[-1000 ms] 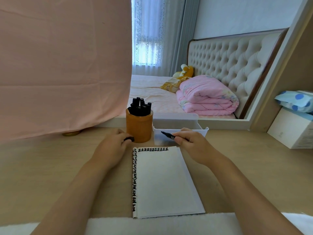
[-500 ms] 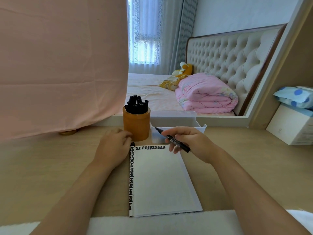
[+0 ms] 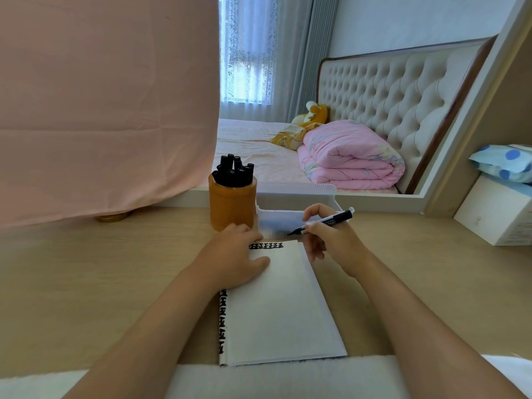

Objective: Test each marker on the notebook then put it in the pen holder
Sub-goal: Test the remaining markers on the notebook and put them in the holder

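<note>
Right hand (image 3: 331,240) pinching marker (image 3: 338,218) — barrel aslant, tip down-left toward notebook (image 3: 282,306)

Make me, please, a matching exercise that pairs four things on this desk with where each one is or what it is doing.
Column 1
1. left hand
2. right hand
3. pen holder
4. white tray

Column 2
A. grips a black marker, tip pointing left
B. sits just right of the pen holder, behind the notebook
C. holds black markers standing upright
D. rests on the notebook's upper left corner

Pairs: 1-D, 2-A, 3-C, 4-B
</note>
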### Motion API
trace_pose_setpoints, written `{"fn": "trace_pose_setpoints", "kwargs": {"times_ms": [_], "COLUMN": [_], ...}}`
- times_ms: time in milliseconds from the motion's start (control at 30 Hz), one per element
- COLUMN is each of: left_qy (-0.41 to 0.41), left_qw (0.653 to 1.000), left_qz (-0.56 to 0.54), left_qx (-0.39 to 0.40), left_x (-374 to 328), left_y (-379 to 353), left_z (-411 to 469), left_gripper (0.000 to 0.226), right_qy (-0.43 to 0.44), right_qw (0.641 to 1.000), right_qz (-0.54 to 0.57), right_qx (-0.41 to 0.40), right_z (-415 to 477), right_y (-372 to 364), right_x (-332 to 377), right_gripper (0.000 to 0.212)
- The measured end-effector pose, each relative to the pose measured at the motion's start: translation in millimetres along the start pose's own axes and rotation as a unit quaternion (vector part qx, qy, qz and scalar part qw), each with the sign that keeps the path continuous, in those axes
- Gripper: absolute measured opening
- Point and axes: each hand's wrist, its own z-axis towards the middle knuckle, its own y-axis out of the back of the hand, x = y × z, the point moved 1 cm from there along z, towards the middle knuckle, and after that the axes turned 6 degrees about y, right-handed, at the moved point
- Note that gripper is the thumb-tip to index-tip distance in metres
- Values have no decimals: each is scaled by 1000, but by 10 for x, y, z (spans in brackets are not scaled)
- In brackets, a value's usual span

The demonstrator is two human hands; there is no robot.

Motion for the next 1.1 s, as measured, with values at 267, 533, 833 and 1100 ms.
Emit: {"fn": "trace_pose_setpoints", "kwargs": {"times_ms": [267,533,833,1100], "left_qy": [0,15,21,25], "left_qw": [999,997,996,996], "left_qz": [-48,-79,-79,-83], "left_qx": [8,23,28,30], "left_x": [37,47,46,49], "left_y": [-68,-81,-77,-80], "left_z": [22,28,36,31], "left_gripper": [55,54,54,53], "right_qy": [-35,-18,-2,7], "right_qw": [990,984,983,980], "right_qz": [-131,-165,-180,-194], "right_qx": [-26,-59,-41,-46], "right_z": [50,67,76,62], "right_y": [-137,-126,-149,-138], "right_x": [-201,-334,-330,-331], "right_gripper": [5,15,18,18]}}
